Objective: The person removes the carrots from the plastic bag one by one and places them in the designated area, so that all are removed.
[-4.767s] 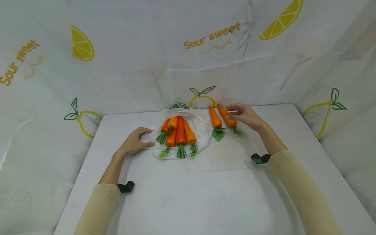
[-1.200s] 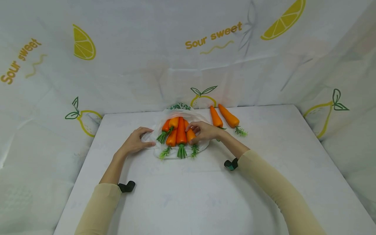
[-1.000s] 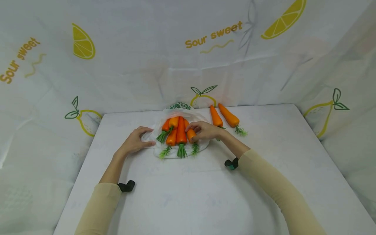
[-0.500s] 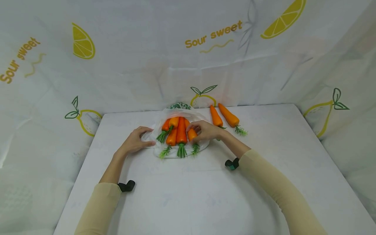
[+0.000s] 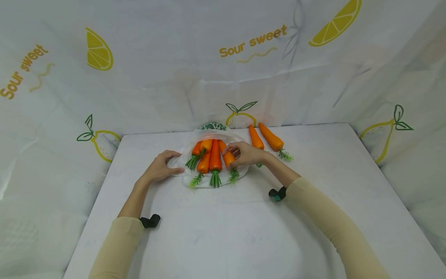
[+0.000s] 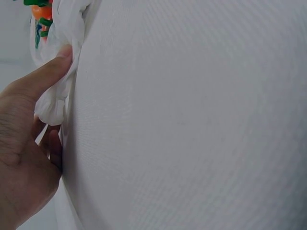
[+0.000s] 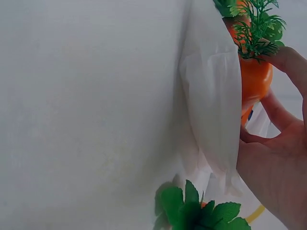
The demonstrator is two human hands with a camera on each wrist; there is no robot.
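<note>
A thin white plastic bag point(image 5: 240, 135) lies toward the back of the table, its mouth spread toward me. Inside it is a bunch of orange carrots point(image 5: 215, 157) with green tops pointing out. My left hand point(image 5: 160, 166) holds the bag's left edge; in the left wrist view the thumb point(image 6: 53, 67) presses on the bunched plastic and the fingers sit behind it. My right hand point(image 5: 245, 153) grips the rightmost carrot point(image 5: 229, 159) in the bag between thumb and fingers. In the right wrist view that carrot point(image 7: 254, 81) shows its feathery top, with the bag beside it.
Two more carrots lie right of the bag: a leafy-topped carrot point(image 5: 256, 137), partly hidden by my right hand, and a carrot with feathery greens point(image 5: 271, 137). Behind the table point(image 5: 223, 232) hangs a lemon-print cloth point(image 5: 174, 77). A patterned green piece point(image 5: 213, 125) shows behind the bag.
My right hand has left the far-right carrot and moved left to a carrot in the bag. That carrot has shifted slightly right. The left hand has stayed at the bag.
</note>
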